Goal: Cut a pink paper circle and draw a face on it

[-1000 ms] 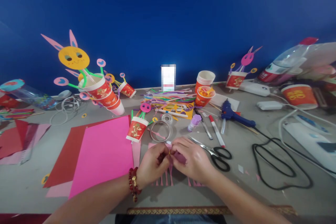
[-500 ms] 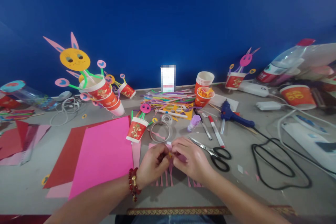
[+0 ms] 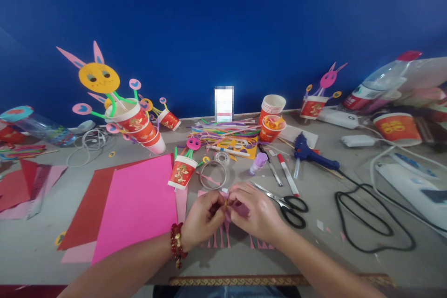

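Observation:
My left hand [image 3: 206, 219], with a red bead bracelet [image 3: 177, 246] at the wrist, and my right hand [image 3: 256, 214] meet at the front middle of the table. Fingers of both are pinched round a small yellow piece [image 3: 226, 203], mostly hidden between the fingertips. Beneath them lies pink paper [image 3: 221, 237] with narrow cut strips pointing toward me. A roll of tape [image 3: 213, 175] lies just beyond my left hand. Scissors [image 3: 291, 209] with black handles rest right of my right hand, blades toward it.
Pink sheets [image 3: 139, 205] lie at left. A decorated cup [image 3: 182, 171] stands behind my left hand, coloured strips [image 3: 223, 134] farther back. On the right are a red marker [image 3: 288, 174], a blue glue gun [image 3: 310, 156] and its looped black cord [image 3: 373, 244]. Stacked cups [image 3: 272, 104] stand behind.

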{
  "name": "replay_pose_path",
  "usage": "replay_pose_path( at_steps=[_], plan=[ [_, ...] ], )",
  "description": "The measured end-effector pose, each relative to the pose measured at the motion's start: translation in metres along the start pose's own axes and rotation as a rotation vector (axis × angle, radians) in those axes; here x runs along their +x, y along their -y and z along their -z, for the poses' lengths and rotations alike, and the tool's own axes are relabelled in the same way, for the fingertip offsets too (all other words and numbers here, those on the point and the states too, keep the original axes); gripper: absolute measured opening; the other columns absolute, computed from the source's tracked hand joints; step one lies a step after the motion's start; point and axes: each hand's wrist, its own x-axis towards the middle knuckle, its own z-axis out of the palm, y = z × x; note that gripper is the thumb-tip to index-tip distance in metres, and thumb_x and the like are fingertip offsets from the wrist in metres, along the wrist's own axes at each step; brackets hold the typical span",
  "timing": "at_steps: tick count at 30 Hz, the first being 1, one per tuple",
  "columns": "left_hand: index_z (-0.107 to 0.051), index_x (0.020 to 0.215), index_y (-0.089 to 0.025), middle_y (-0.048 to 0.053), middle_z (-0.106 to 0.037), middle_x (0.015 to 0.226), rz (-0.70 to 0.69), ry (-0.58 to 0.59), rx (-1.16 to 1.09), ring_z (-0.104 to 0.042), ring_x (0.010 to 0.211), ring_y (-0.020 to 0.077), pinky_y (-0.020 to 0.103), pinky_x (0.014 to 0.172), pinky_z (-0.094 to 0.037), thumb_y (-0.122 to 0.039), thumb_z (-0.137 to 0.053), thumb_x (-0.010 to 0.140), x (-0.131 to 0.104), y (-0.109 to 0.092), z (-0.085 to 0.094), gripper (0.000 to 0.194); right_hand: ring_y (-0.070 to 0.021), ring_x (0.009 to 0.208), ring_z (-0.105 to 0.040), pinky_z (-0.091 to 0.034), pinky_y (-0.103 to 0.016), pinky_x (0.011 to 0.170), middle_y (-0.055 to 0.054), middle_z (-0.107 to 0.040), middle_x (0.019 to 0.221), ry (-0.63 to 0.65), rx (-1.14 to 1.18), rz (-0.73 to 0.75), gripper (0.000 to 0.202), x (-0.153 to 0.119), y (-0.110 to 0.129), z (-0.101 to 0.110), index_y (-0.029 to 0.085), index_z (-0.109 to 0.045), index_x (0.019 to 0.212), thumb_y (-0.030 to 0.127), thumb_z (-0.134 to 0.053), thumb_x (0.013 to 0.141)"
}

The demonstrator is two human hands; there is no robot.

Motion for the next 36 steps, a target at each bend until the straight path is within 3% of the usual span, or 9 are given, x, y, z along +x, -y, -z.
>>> replay_pose_path(
  at_steps=[20,36],
  plan=[
    [-0.051,0.076,-0.018,-0.001,-0.054,0.070,-0.045,0.040,-0.012,-0.047,0.064,0.0126,0.023,0.059,-0.035,-0.014,-0.051,0.081,-0.0017,-0.0057,0.0039,0.007,-0.0202,0.084,-0.056,-0.046,-0.033,0.078,-0.004,-0.064,0.088,-0.067,0.040,0.071,0.015,0.0030,0.0017,-0.0003,0.021,-0.056,0.075,0.007,-0.057,0.076],
    [-0.048,0.069,-0.018,-0.002,-0.049,0.063,-0.011,0.004,0.041,-0.042,0.058,0.0113,0.022,0.054,-0.031,-0.014,-0.052,0.078,-0.0008,-0.0038,0.0021,0.011,-0.0204,0.083,-0.056,-0.046,-0.034,0.076,-0.004,-0.065,0.087,-0.059,0.010,0.093,0.015,0.0015,0.0006,-0.0040,0.022,-0.056,0.077,0.006,-0.057,0.075]
  ],
)
